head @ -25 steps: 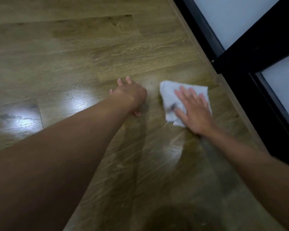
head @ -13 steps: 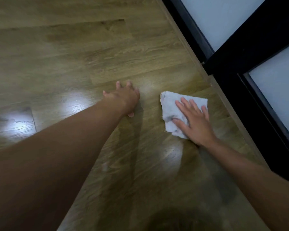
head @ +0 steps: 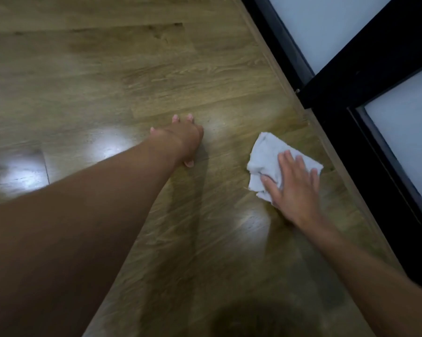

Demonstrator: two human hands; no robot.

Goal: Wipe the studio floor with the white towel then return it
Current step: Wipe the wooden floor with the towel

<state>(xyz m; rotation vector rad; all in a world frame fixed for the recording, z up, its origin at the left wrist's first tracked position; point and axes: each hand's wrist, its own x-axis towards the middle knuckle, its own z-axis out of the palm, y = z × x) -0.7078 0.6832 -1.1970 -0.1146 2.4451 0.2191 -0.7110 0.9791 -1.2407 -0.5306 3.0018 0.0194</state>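
Note:
The white towel point(head: 266, 161) lies crumpled on the brown wood-plank floor point(head: 156, 76), right of centre. My right hand point(head: 295, 188) presses flat on its near right part, fingers spread, thumb curled over a fold. My left hand point(head: 183, 139) rests palm down on the bare floor to the left of the towel, fingers apart, holding nothing. A hand's width of floor separates the two hands.
A black door frame point(head: 346, 88) with frosted glass panels point(head: 326, 25) runs diagonally along the right side, just beyond the towel. A wooden threshold strip point(head: 278, 76) borders it. Light glare patches point(head: 22, 171) show on the floor at left. Open floor stretches to the left and far side.
My right hand has slid the towel rightward and a little nearer to me, and the towel has turned. My left hand stays planted on the floor.

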